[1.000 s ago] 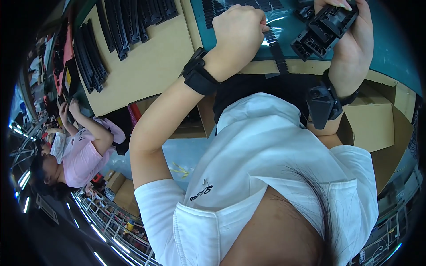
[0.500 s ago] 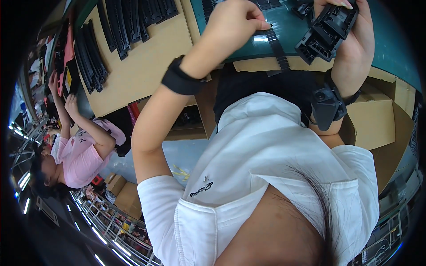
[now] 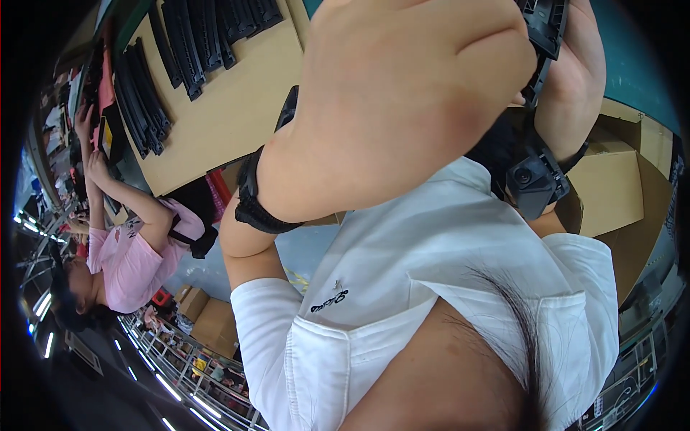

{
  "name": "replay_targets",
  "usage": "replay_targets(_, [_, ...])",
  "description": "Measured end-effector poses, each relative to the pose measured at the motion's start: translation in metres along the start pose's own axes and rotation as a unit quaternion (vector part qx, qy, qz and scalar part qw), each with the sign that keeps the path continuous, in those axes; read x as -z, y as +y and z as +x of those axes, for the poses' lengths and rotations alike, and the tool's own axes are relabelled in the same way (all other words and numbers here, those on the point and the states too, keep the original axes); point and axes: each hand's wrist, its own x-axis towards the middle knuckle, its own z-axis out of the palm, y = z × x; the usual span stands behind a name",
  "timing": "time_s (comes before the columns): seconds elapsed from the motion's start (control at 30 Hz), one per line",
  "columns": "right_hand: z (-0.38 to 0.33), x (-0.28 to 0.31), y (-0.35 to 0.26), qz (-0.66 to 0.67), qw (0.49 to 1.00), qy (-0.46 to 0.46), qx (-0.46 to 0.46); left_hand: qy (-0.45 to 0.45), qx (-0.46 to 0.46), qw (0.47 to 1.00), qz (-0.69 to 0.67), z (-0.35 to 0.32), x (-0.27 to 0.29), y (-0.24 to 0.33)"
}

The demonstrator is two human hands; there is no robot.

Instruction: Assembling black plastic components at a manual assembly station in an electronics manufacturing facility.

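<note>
My right hand [image 3: 581, 61] grips a black moulded plastic part [image 3: 544, 27] with open pockets, near the top right. Close up, the back of my left hand [image 3: 420, 100] fills the top middle. It lies right against the left side of the part and covers much of it. The left fingers are hidden behind the hand, so what they hold, if anything, does not show. The strip of small black pieces on the bench is also out of sight behind it.
Long black plastic strips [image 3: 190, 47] lie in rows on a cardboard sheet [image 3: 237, 97] at the left. A green bench top [image 3: 640, 68] shows at the right, above an open cardboard box [image 3: 611, 183]. A co-worker in a pink shirt [image 3: 133, 269] works at far left.
My left hand has moved from the strip of small black pieces to the right and up close, over the black plastic part. The part has turned and shifted slightly in my right hand.
</note>
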Motion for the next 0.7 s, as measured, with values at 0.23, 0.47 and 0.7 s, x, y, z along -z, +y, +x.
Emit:
replay_targets(0.23, [-0.007,-0.004,-0.006,0.001,1.000,0.012,0.005,-0.001,0.029,0.997,-0.068,-0.001,-0.005,0.001])
replay_targets(0.47, [-0.014,-0.007,-0.013,0.011,1.000,0.009,0.008,0.002,0.060,0.989,-0.134,0.000,-0.013,0.007])
replay_targets(0.7, [-0.013,-0.006,-0.009,0.014,1.000,0.009,0.011,0.003,0.091,0.976,-0.197,-0.005,-0.016,0.001])
